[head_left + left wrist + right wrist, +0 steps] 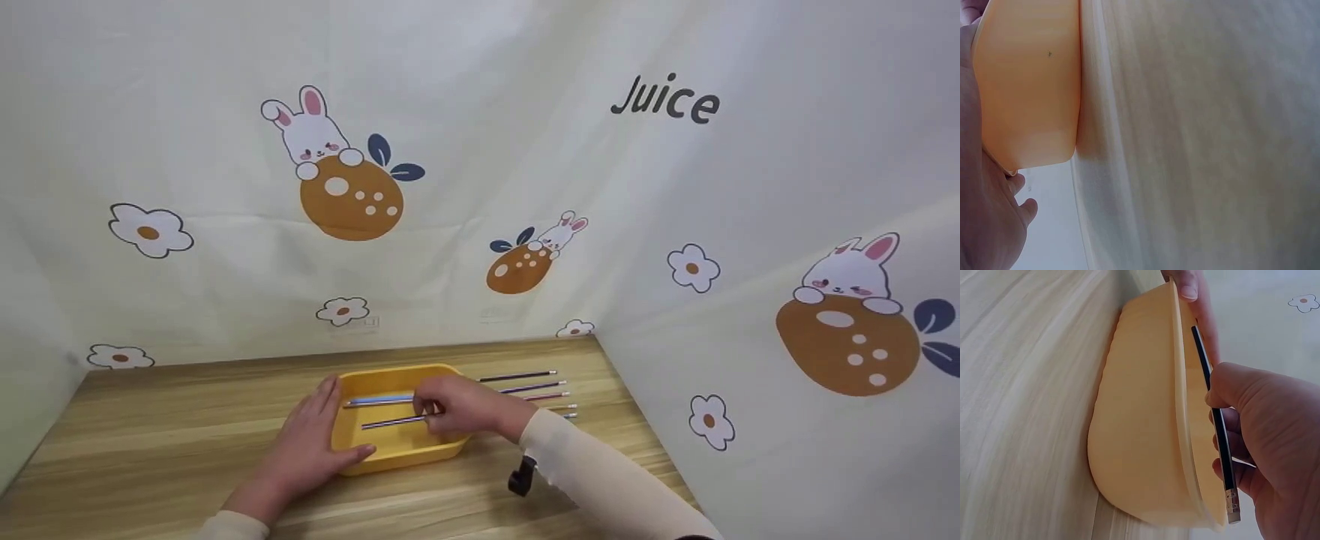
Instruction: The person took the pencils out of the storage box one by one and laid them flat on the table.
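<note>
My right hand (465, 405) pinches a dark striped pencil (1220, 430) between thumb and curled fingers, over the yellow tray (401, 454). In the right wrist view its eraser end (1233, 509) points down and its other end reaches along the inside of the rim. Inside the tray lie a light blue pencil (382, 399) and a striped pencil beside it, partly behind my right hand. My left hand (304, 439) rests at the tray's left end, fingers nearly straight along the side and thumb stretched over the front rim.
Several pencils (525, 374) lie side by side on the wooden table (187, 427) right of the tray, eraser ends to the right, partly hidden by my right hand and wrist. A pale printed cloth (465, 135) hangs behind and on both sides of the table.
</note>
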Demonstrator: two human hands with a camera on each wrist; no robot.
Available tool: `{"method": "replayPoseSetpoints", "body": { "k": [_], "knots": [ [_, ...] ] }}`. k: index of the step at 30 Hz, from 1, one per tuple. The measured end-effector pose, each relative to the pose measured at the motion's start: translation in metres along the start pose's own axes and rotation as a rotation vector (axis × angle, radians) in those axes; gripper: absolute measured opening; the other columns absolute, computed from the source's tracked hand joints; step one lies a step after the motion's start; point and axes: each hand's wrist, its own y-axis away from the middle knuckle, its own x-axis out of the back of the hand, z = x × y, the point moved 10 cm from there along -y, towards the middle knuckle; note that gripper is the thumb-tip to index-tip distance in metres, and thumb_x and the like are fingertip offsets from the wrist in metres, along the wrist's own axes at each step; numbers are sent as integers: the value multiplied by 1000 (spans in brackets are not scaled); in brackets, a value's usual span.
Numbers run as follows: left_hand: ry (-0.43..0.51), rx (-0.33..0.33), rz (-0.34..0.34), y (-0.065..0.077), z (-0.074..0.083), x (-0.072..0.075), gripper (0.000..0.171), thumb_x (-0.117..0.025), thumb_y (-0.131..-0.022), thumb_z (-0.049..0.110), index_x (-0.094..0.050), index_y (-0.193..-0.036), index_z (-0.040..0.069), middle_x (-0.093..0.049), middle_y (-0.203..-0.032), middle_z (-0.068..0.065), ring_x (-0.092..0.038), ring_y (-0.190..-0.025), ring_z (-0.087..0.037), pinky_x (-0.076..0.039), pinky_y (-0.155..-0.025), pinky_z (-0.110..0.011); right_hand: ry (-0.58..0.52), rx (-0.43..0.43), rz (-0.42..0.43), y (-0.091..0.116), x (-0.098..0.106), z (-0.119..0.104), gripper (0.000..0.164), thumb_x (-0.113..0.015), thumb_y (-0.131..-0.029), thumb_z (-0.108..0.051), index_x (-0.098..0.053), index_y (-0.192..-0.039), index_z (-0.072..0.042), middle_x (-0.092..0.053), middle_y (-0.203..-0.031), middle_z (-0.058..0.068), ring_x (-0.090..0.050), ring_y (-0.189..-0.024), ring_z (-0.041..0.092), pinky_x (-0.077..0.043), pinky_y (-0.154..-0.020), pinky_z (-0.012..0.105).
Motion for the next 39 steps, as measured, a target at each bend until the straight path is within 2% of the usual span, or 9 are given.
{"method": "replayPoseSetpoints", "body": {
  "k": [5,11,21,26,32,39],
  "knots": [
    [9,10,-4,-1,0,0,126,-78,-91,74,-23,-173,-6,-22,-179,-29,-25,-163,-52,-20,-132,-70,19,32,28,11,5,-3,17,-74,-93,-6,-74,-107,-15,-68,-96,-4,-60,-83,8,-47,-72,14],
    [11,28,-24,-1,-1,-3,127,-78,-91,74,-21,-174,-4,-19,-181,-28,-22,-165,-51,-17,-133,-69,14,19,48,25,14,-1,16,-73,-94,-6,-75,-108,-14,-68,-95,-4,-60,-82,8,-46,-71,14],
    [0,7,-4,1,3,2,127,-79,-91,73,-23,-173,-6,-21,-179,-29,-25,-163,-53,-20,-131,-71,-3,34,108,51,27,10,18,-73,-91,2,-75,-105,-10,-67,-94,0,-58,-83,8,-47,-72,15],
    [-5,30,-24,0,1,0,127,-76,-92,75,-21,-173,-5,-19,-181,-27,-22,-165,-51,-18,-132,-69,-54,-4,106,64,30,21,16,-76,-93,2,-75,-104,-11,-66,-94,-3,-60,-85,12,-50,-74,18],
    [1,33,-25,0,-1,-2,126,-76,-92,74,-21,-173,-5,-19,-181,-27,-22,-165,-51,-17,-132,-69,-118,-46,96,78,33,31,16,-79,-95,0,-76,-104,-13,-68,-95,-3,-62,-87,9,-55,-76,21],
    [0,43,-37,0,-2,-4,128,-73,-92,78,-20,-174,-3,-16,-182,-26,-20,-166,-49,-16,-133,-68,-162,-75,123,97,39,39,18,-79,-93,3,-78,-104,-11,-71,-95,-5,-64,-86,5,-57,-75,22]
  ]
}}
